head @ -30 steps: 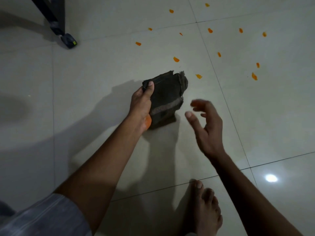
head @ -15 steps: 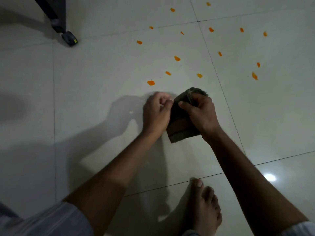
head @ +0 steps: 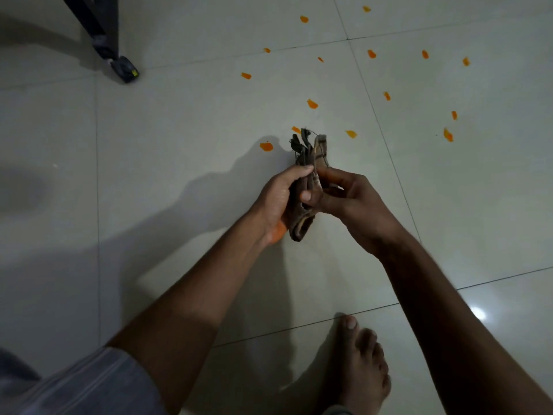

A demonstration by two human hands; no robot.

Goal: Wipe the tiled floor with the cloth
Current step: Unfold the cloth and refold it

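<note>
A dark, frayed cloth [head: 308, 154] is bunched lengthwise between both hands, above the pale tiled floor [head: 185, 139]. My left hand [head: 276, 199] grips its left side, with an orange smear on the heel of the palm. My right hand [head: 350, 199] pinches the cloth's right side with thumb and fingers. Several orange stains [head: 312, 103] dot the tiles beyond the hands, the nearest one [head: 266, 146] just left of the cloth's top end.
A black furniture leg with a foot pad [head: 124, 68] stands at the upper left. My bare foot [head: 360, 360] rests on the tile at the bottom centre. A striped garment edge [head: 86, 387] shows at lower left.
A second ago only my left hand held the flat folded cloth. My right hand came in and took hold, and the cloth is now squeezed into a narrow bundle between both hands.
</note>
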